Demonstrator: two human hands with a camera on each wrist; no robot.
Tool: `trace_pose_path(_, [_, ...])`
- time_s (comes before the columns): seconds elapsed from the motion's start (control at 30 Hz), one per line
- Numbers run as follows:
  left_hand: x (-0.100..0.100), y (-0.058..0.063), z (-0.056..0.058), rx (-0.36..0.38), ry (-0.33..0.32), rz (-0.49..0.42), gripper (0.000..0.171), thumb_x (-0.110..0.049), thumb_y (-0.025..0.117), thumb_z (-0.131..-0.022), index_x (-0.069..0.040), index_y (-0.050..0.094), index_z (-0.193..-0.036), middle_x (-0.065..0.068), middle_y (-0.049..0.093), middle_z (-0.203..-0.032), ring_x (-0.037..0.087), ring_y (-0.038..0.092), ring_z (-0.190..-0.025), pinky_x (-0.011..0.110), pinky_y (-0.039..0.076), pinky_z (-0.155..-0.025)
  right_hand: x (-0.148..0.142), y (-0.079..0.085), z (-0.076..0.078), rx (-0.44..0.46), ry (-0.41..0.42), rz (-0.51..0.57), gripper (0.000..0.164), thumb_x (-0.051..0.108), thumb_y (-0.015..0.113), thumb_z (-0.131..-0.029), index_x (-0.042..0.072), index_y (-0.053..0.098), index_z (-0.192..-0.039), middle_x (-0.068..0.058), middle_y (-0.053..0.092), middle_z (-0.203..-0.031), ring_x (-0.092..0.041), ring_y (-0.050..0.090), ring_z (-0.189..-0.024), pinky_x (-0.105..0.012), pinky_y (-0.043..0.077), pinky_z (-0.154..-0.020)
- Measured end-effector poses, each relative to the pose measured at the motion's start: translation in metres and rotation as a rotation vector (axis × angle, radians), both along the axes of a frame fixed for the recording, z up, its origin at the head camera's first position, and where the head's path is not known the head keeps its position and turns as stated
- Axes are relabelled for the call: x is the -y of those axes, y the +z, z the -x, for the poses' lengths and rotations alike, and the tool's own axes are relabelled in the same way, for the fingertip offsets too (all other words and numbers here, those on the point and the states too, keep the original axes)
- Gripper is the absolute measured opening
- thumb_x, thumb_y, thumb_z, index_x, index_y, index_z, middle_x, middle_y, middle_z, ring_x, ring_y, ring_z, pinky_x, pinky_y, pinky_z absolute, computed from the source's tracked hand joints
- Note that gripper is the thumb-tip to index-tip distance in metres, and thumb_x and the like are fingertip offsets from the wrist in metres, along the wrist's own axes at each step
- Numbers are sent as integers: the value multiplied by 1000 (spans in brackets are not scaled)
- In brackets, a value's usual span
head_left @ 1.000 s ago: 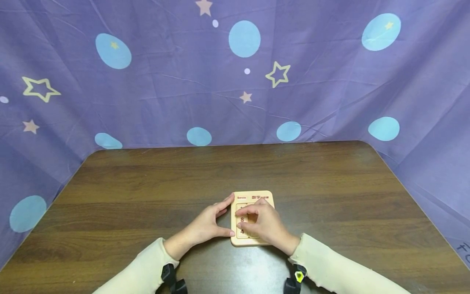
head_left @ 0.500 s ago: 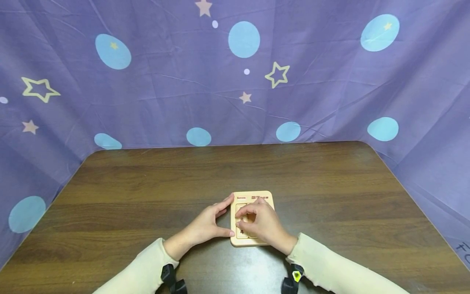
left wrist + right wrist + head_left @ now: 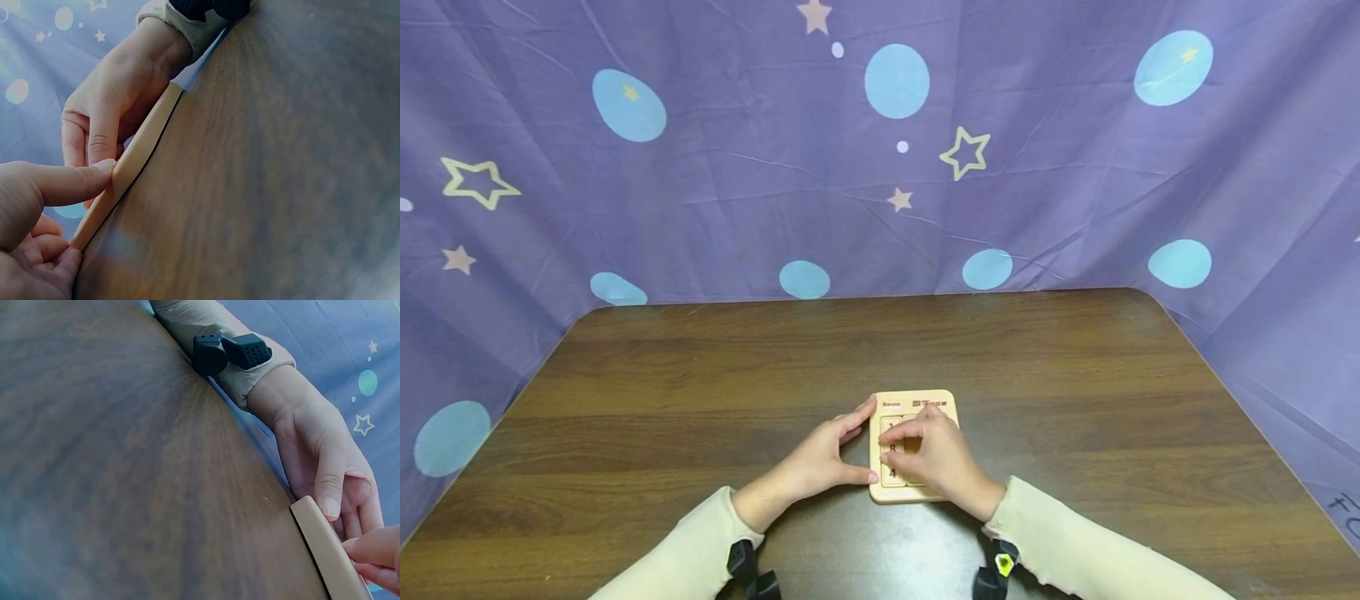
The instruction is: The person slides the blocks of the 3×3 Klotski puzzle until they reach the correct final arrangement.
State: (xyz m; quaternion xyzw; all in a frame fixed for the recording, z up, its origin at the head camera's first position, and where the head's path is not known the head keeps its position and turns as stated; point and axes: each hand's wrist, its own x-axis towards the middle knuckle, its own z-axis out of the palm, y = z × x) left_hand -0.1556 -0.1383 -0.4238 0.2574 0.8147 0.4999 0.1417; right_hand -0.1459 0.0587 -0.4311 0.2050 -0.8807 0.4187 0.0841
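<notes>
A pale wooden number slide puzzle (image 3: pixel 916 400) lies on the table, with printed red text at its top and a sunken field of number tiles. My left hand (image 3: pixel 816 457) rests along the puzzle's left side, index fingertip by the upper corner and thumb at the lower one. In the left wrist view that thumb (image 3: pixel 78 183) presses on the side edge. Above the field, my right hand (image 3: pixel 942 454) has thumb and index finger bent around the 8 tile (image 3: pixel 892 449). Below it shows the 4 tile (image 3: pixel 892 474). The right hand hides most other tiles.
The brown wood-grain table (image 3: pixel 700 375) spreads around the puzzle. Behind it hangs a purple curtain (image 3: pixel 737 167) with stars and blue dots. Black cameras are strapped on both light sleeves, one at the left wrist (image 3: pixel 752 571) and one at the right (image 3: pixel 996 571).
Since one second ago, the right fingertips have shifted very slightly, with the index finger now covering more of the 8 tile. The left hand and puzzle hold their places.
</notes>
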Motion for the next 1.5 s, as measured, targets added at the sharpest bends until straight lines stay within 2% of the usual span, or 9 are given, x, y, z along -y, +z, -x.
trace_pose_path(0.3, [0, -2, 0, -46, -4, 6, 90, -5, 80, -69, 10, 29, -142, 24, 27, -149, 36, 29, -136, 44, 31, -108, 0, -2, 2, -72, 40, -12, 17, 15, 84, -64, 17, 77, -79, 9, 68, -72, -6, 43, -66, -18, 34, -59])
trace_pose_path(0.6, [0, -2, 0, -51, -3, 14, 90, -7, 80, -70, 9, 30, -142, 23, 27, -150, 35, 30, -136, 43, 31, -108, -1, -1, 2, -44, 41, -3, 16, 15, 83, -64, 17, 77, -78, 10, 66, -70, -10, 45, -67, -19, 35, -61])
trace_pose_path(1.1, [1, 1, 1, -41, -11, 33, 90, -9, 80, -70, 8, 30, -143, 21, 26, -151, 34, 28, -137, 43, 29, -109, -2, -1, 1, -70, 52, 1, 17, 14, 83, -63, 16, 76, -78, 11, 67, -72, -9, 44, -67, -20, 34, -61])
trace_pose_path(1.5, [0, 1, 1, -55, 0, 79, 92, -14, 82, -69, 5, 31, -143, 17, 27, -151, 32, 29, -137, 45, 25, -111, -9, 2, 0, -18, 42, -6, 17, 12, 81, -63, 17, 76, -78, 9, 57, -65, -6, 39, -66, -18, 32, -57])
